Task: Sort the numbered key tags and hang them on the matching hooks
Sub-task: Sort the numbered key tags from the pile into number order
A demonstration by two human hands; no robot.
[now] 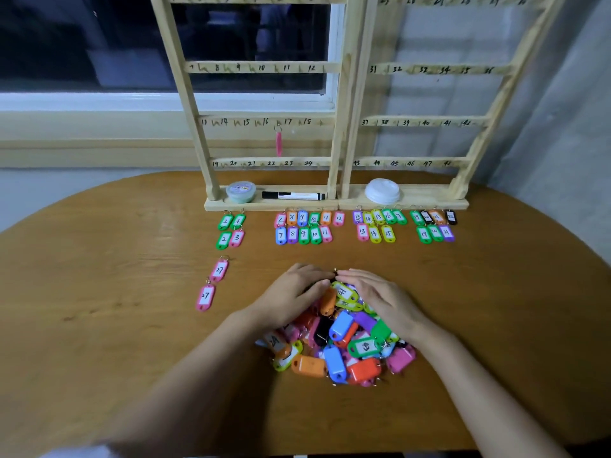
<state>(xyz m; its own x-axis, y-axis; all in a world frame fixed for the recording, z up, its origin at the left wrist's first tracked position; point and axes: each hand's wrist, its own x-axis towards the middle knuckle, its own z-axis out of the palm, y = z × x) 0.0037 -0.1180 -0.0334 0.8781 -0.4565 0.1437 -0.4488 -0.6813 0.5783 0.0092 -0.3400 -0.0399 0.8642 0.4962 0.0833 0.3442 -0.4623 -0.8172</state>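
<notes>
Wood-grained and oval, the table carries a loose pile of key tags near its middle: orange, blue, green, pink, purple and black ones heaped over each other. The left hand and the right hand cup the far part of the pile from either side. Their fingers are stretched out and held together, lying against the tags without pinching any, and the fingertips nearly meet at the far edge. Between the hands sits a yellow-green tag marked 41; a green tag marked 43 lies nearer in the heap.

Left of the pile, apart from it, lie two pink tags both marked 27. Farther off, sorted tags lie in short rows in front of the wooden rack: the 2s and 3s at the left, then 7 to 12, then 13 to 17, then 19 to 22 at the right. The rack's rails bear handwritten numbers, and one pink hanging tag dangles beside the 17. On the rack's base rest a round tub, a black marker and a stack of white lids.
</notes>
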